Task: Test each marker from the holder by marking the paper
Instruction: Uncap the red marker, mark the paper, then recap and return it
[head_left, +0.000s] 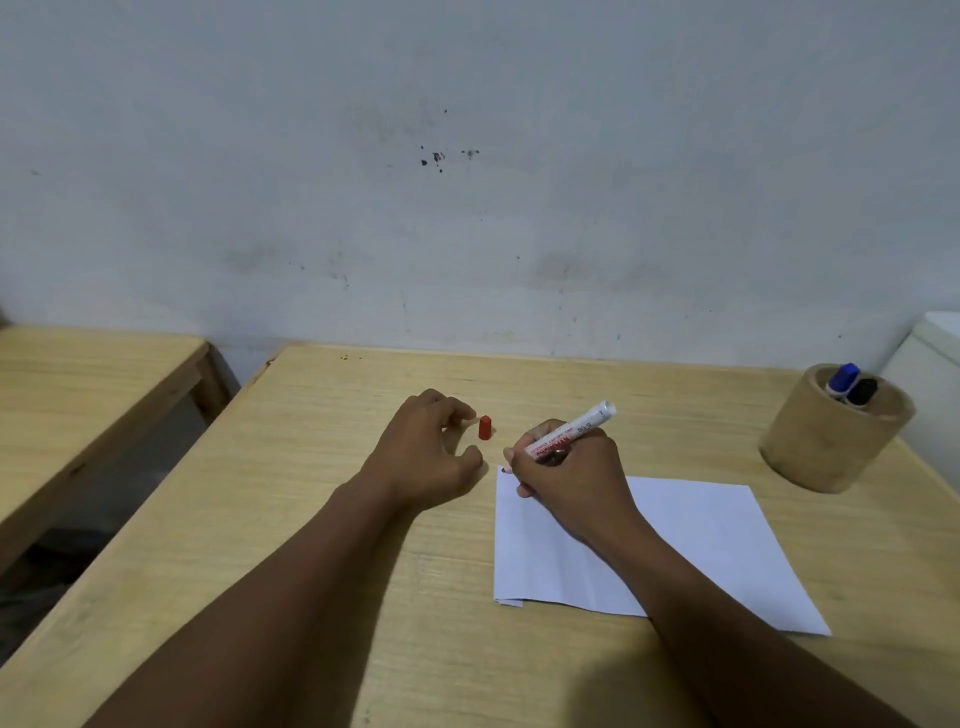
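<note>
My right hand (569, 470) grips a white marker with red print (574, 428), its tip down at the top left corner of the white paper (691, 540); the tip itself is hidden by my fingers. The marker's red cap (484, 427) stands upright on the table just beyond my left hand (428, 452), which rests on the wood with fingers loosely curled and nothing in it. A round wooden holder (826, 441) at the far right contains a blue-capped marker (842, 380) and a black-capped marker (862, 392).
The light wooden table (311, 571) backs onto a scuffed pale wall. A second wooden table (88, 384) stands to the left across a gap. A white object (935, 358) sits behind the holder at the right edge.
</note>
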